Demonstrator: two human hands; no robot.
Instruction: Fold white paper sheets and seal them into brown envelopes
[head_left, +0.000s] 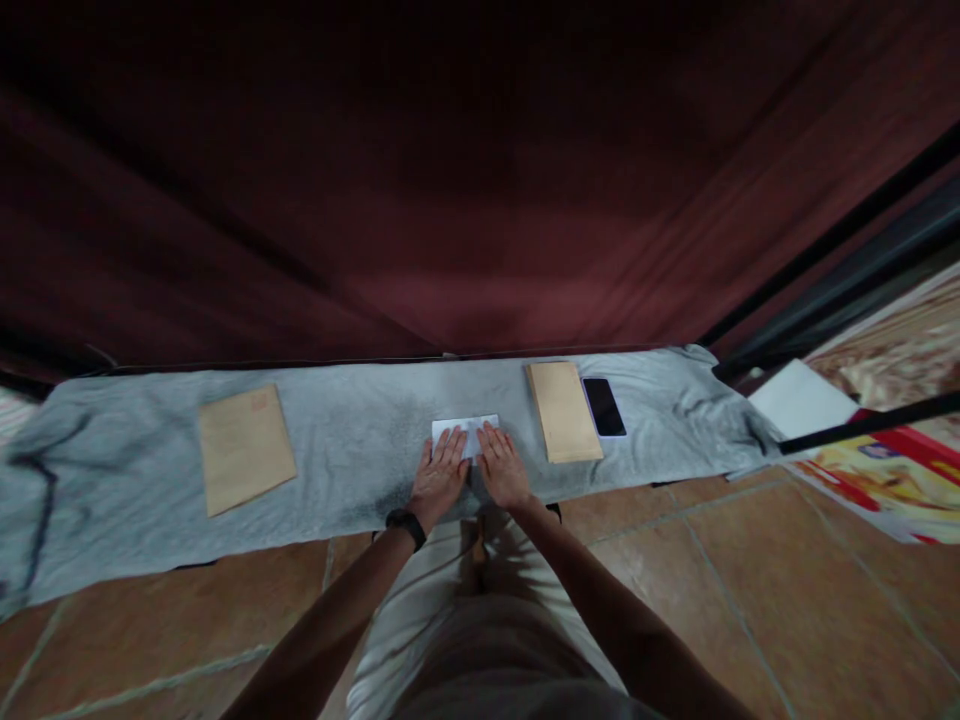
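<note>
A small white sheet of paper [471, 424] lies on the grey cloth in front of me, partly covered by my hands. My left hand [441, 472] rests flat on its left part, fingers stretched out. On the right part lies my right hand [503, 468], also flat with its fingers extended. Just right of my hands is a stack of brown envelopes [566, 412]. Farther to the left, a single brown envelope [247, 448] lies at a slant, with faint reddish print in its upper corner.
A grey cloth [360, 430] covers the long narrow surface. Beside the envelope stack lies a dark phone [604, 407]. A dark red curtain [480, 250] hangs behind. At the right are a white flat item [801, 402] and a yellow-red box [885, 475], near a dark bar.
</note>
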